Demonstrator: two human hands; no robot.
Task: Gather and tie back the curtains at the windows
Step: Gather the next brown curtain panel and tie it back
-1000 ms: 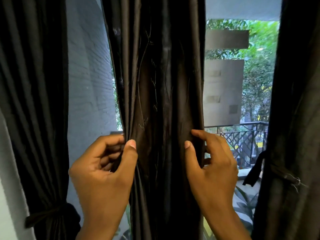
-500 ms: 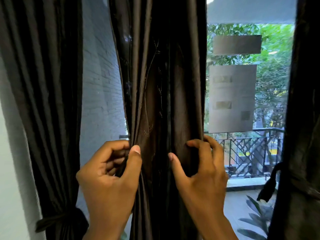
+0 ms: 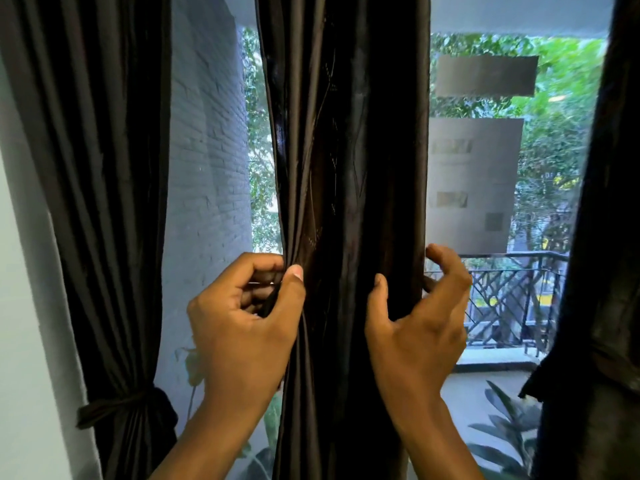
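A dark brown curtain (image 3: 349,174) hangs bunched in the middle of the window, straight in front of me. My left hand (image 3: 242,327) pinches its left edge between thumb and curled fingers. My right hand (image 3: 415,327) curls round its right edge, thumb on the front, fingers behind the fabric and index finger lifted. At the left a second dark curtain (image 3: 104,188) is gathered low by a tie-back (image 3: 117,405). A third dark curtain (image 3: 602,271) hangs at the far right, a tie strap (image 3: 535,379) dangling from it.
Window glass (image 3: 214,168) shows on both sides of the middle curtain. Outside are a white brick wall, green trees, a balcony railing (image 3: 512,299) and plants. Grey frosted patches (image 3: 474,181) sit on the right pane. A pale wall (image 3: 24,306) borders the left.
My right hand has slid right to the curtain's right edge and its fingers have opened wider. The left hand keeps its pinch. My view has shifted a little.
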